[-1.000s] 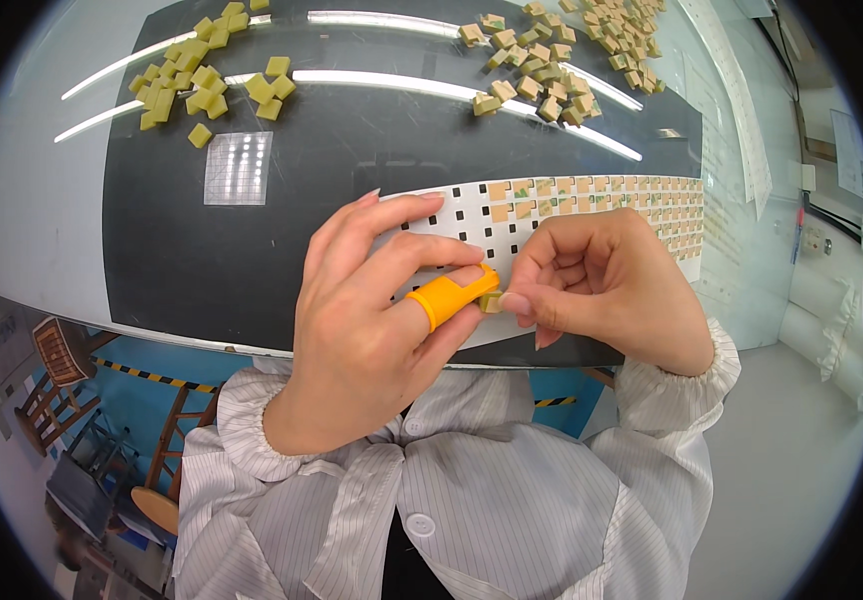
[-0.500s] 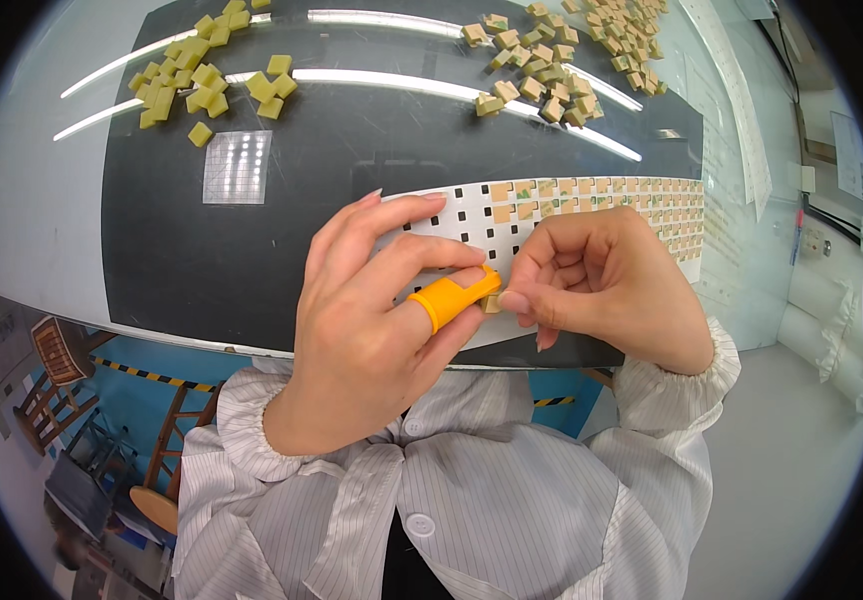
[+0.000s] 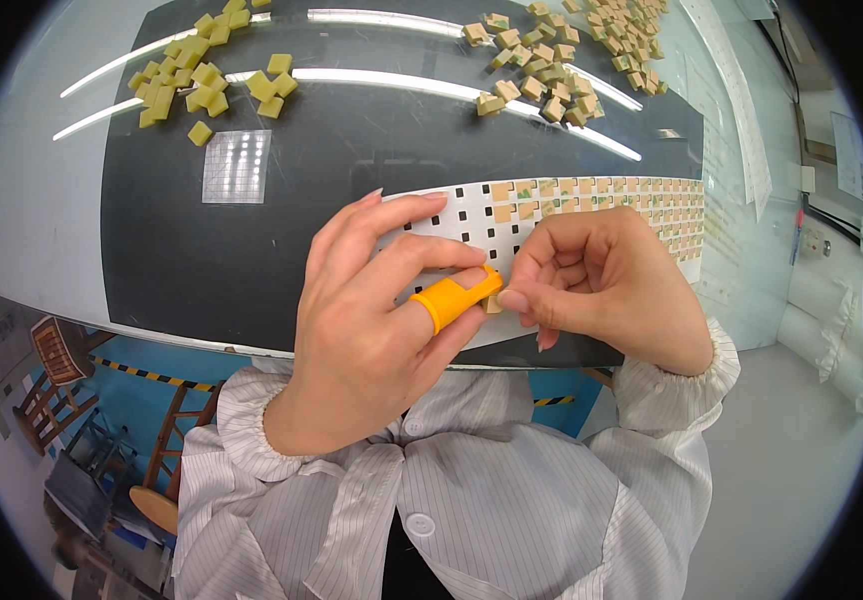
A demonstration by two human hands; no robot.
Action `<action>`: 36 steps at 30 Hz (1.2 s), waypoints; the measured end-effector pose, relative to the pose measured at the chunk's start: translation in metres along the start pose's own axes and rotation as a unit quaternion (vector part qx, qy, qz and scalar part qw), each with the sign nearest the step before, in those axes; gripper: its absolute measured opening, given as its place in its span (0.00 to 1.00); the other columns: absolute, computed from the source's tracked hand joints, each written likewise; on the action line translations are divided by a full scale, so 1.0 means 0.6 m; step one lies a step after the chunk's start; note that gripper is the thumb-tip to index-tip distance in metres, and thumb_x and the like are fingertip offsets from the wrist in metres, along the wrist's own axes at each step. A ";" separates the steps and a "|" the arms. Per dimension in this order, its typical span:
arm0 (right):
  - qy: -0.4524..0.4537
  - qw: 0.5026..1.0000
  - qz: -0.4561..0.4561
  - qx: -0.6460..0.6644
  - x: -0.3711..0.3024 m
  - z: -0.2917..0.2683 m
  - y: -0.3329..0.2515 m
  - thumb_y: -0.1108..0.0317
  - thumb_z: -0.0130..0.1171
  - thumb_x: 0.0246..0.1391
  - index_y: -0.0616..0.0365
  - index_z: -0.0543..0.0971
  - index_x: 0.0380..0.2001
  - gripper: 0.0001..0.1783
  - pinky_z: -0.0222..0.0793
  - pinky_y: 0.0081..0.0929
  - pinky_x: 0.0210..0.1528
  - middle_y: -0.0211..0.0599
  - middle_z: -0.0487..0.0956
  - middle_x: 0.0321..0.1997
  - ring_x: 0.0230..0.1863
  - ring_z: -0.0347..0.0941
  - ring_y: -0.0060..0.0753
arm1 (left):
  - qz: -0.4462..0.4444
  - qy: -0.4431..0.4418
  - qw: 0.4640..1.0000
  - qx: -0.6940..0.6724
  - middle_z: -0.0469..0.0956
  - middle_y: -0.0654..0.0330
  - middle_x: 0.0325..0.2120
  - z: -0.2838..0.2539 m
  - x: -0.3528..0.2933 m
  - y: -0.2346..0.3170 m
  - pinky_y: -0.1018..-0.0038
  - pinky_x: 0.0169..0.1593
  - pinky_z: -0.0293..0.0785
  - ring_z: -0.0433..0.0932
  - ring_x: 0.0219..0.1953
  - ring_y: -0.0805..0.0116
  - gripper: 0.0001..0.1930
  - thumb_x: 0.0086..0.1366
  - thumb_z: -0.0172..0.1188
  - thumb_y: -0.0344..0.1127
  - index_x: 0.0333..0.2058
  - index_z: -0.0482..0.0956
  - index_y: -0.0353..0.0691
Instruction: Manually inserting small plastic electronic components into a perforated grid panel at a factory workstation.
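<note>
My left hand (image 3: 367, 310) wears an orange finger cover (image 3: 449, 303). A small tan-topped block (image 3: 493, 304) shows between the covered finger and the thumb, which seem to grip it. The left hand's other fingers spread over a white sheet (image 3: 474, 205) marked with small black squares. My right hand (image 3: 607, 285) meets the left at the block, with thumb and forefinger pinched at its right edge. Whatever lies inside that pinch is hidden. Tan squares (image 3: 582, 187) fill rows on the sheet's right part; some have green marks.
Olive blocks (image 3: 187, 60) are scattered at the far left of the dark mat (image 3: 352, 140). Tan-topped blocks (image 3: 542, 65) are heaped at the far right, with smaller ones (image 3: 627, 40) beyond. A clear gridded square (image 3: 237, 167) lies left of the sheet. Wooden chairs (image 3: 167, 450) stand below the table edge.
</note>
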State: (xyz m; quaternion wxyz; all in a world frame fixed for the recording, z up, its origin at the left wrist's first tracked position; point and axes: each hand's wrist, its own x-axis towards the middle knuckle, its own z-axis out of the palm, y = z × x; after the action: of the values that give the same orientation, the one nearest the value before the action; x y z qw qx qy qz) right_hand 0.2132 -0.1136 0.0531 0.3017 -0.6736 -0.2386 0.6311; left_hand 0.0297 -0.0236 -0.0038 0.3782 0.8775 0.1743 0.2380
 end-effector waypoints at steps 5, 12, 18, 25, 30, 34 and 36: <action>0.024 1.000 -0.002 -0.011 -0.005 0.007 -0.007 0.74 0.63 0.54 0.64 0.75 0.24 0.08 0.67 0.13 0.22 0.26 0.76 0.22 0.20 0.71 0.12 | 0.001 0.003 1.000 0.000 0.82 0.66 0.38 0.003 0.002 0.001 0.51 0.59 0.64 0.75 0.54 0.56 0.12 0.44 0.72 0.28 0.31 0.85 0.43; 0.057 0.955 -0.140 -0.256 -0.005 0.011 0.011 0.63 0.68 0.52 0.60 0.73 0.23 0.16 0.61 0.26 0.18 0.35 0.72 0.15 0.14 0.68 0.30 | 0.003 0.015 1.000 0.013 0.81 0.66 0.37 0.009 0.003 0.005 0.51 0.58 0.66 0.75 0.53 0.56 0.12 0.44 0.72 0.30 0.31 0.84 0.41; 0.050 0.936 -0.212 -0.277 -0.007 0.008 0.011 0.71 0.67 0.52 0.61 0.75 0.26 0.09 0.61 0.13 0.20 0.25 0.74 0.18 0.19 0.67 0.11 | 0.004 0.019 1.000 0.016 0.80 0.65 0.37 0.011 0.003 0.002 0.51 0.58 0.66 0.75 0.53 0.56 0.12 0.44 0.72 0.30 0.31 0.83 0.41; 0.145 0.932 -0.277 -0.183 -0.008 -0.006 0.018 0.75 0.61 0.57 0.66 0.76 0.32 0.05 0.65 0.11 0.21 0.30 0.77 0.25 0.24 0.72 0.14 | -0.005 0.015 1.000 0.026 0.82 0.66 0.38 0.006 0.002 0.006 0.52 0.60 0.66 0.76 0.53 0.58 0.13 0.44 0.74 0.29 0.32 0.84 0.42; 0.196 0.943 -0.266 -0.048 0.006 -0.004 0.015 0.73 0.60 0.59 0.66 0.76 0.37 0.07 0.64 0.11 0.22 0.30 0.77 0.26 0.22 0.69 0.13 | -0.009 0.011 0.999 0.029 0.82 0.65 0.38 0.004 -0.003 0.005 0.53 0.60 0.66 0.77 0.52 0.59 0.14 0.43 0.74 0.29 0.33 0.84 0.44; 0.318 0.870 -0.372 -0.065 0.021 -0.005 0.021 0.76 0.60 0.58 0.66 0.77 0.41 0.08 0.64 0.11 0.28 0.29 0.77 0.33 0.28 0.70 0.12 | -0.009 0.023 0.999 0.023 0.82 0.65 0.38 0.007 -0.002 0.008 0.54 0.58 0.68 0.78 0.50 0.59 0.13 0.45 0.73 0.29 0.32 0.83 0.41; 0.318 0.857 -0.334 -0.229 0.016 -0.004 0.030 0.78 0.61 0.55 0.63 0.79 0.40 0.08 0.64 0.11 0.28 0.28 0.77 0.35 0.29 0.70 0.12 | -0.009 0.030 0.999 0.020 0.81 0.64 0.37 0.009 0.000 0.009 0.54 0.57 0.69 0.78 0.50 0.60 0.11 0.47 0.72 0.30 0.31 0.82 0.39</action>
State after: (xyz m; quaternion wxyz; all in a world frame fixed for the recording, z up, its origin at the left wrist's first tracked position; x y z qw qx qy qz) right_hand 0.2152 -0.1197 0.0339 0.3907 -0.7675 -0.4784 0.1716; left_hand 0.0334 -0.0301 -0.0032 0.3572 0.8759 0.1980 0.2570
